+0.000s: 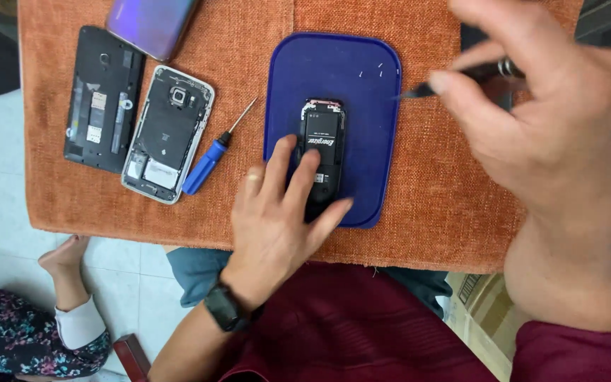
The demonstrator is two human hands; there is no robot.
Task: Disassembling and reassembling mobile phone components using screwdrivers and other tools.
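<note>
1. Small black phone [322,159], back open, lies on blue tray [362,64], frame centre.
2. Left hand [277,212] presses flat on it, fingers spread.
3. Right hand [546,134], upper right, pinches dark screwdriver [454,79].

Left hand [277,212] lying flat, palm down, fingers spread and pointing away, wrist wearing a dark band; right hand [539,134] raised, blurred, fingers pinched together, forearm in maroon sleeve.
</note>
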